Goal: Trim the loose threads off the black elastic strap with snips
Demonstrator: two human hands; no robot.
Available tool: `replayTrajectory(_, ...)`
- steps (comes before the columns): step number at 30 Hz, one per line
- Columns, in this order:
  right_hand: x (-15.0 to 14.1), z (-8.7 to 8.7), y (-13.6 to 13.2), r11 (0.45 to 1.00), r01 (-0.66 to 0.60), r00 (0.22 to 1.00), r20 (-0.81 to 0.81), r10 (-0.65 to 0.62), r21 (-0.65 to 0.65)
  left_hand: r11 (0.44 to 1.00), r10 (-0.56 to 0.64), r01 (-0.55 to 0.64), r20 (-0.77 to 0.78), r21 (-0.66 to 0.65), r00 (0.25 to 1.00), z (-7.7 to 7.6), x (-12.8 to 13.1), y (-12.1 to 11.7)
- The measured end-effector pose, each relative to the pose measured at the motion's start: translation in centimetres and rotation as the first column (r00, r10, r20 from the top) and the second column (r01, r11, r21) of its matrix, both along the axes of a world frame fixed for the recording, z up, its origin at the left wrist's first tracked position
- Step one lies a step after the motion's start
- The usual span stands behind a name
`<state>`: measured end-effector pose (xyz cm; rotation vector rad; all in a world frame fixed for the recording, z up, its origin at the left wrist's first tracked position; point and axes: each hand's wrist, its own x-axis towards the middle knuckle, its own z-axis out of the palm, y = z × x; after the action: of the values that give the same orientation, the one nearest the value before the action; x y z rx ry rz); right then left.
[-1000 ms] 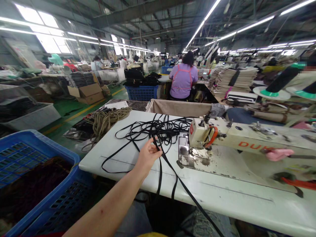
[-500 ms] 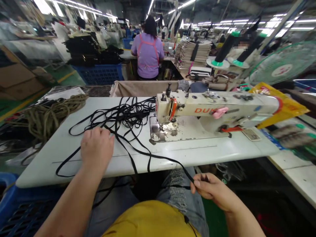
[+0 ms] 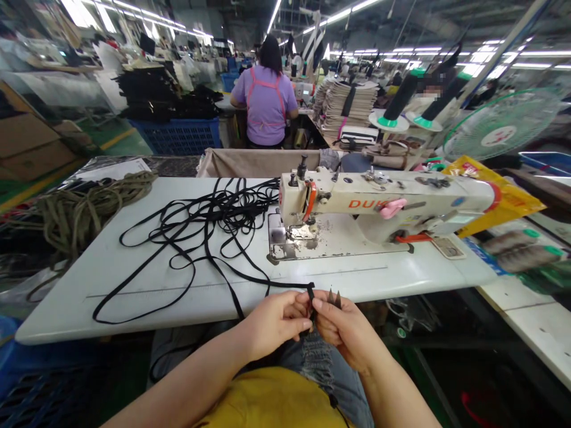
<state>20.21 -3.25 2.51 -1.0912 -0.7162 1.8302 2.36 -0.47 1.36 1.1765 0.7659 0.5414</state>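
Both hands meet just off the front edge of the worktable (image 3: 57, 315), above the lap. Left hand (image 3: 285, 318): fingers curled in, pinching the black webbing strap (image 3: 243, 215) near a short folded bit (image 3: 311, 291). Right hand (image 3: 341, 324): thumb pressed onto the same bit, other fingers curled. Two pointed metal tips (image 3: 334, 298) poke up out of the right fist, slightly parted; likely thread snips, handles hidden. Can't tell exactly how the strap runs between the fingers.

Handling notes, my judgement: keep both pinches close to the fold so the strap can't twist. Square the edges before pressing flat. Leave slack toward the tangle, or its loops will tug back. Keep the points angled away from the left fingers.

Materials: strap is narrow, flat, matte, looks woven; bends into wide soft loops, with the bulk knotted up left of the sewing machine (image 3: 379, 193). Tabletop is pale and smooth, rounded at the corner, with a ruler line printed along it. Machine bed plate is worn, paint chipped. Olive cords (image 3: 75, 226) lie in a slack, rumpled bundle beyond the table's left edge.
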Motion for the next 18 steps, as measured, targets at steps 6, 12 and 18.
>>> replayTrajectory(6, -0.04, 0.04, 0.09, 0.995, 0.096, 0.994, 0.052, -0.095, -0.019, 0.992, 0.001, 0.001, 0.014, -0.129, 1.0, 0.04, -0.37, 0.16)
replayTrajectory(12, 0.04, -0.15, 0.15, 0.993, 0.113, 0.98, 0.159, -0.116, 0.028, 0.981, 0.116, -0.111, 0.02, -0.158, 0.993, 0.59, -0.75, 0.17)
replayTrajectory(18, 0.45, -0.56, -0.2, 0.983, -0.107, 0.904, 0.427, 0.032, 0.152, 0.977, 0.21, -0.209, 0.015, -0.046, 0.978, 0.55, -0.71, 0.52)
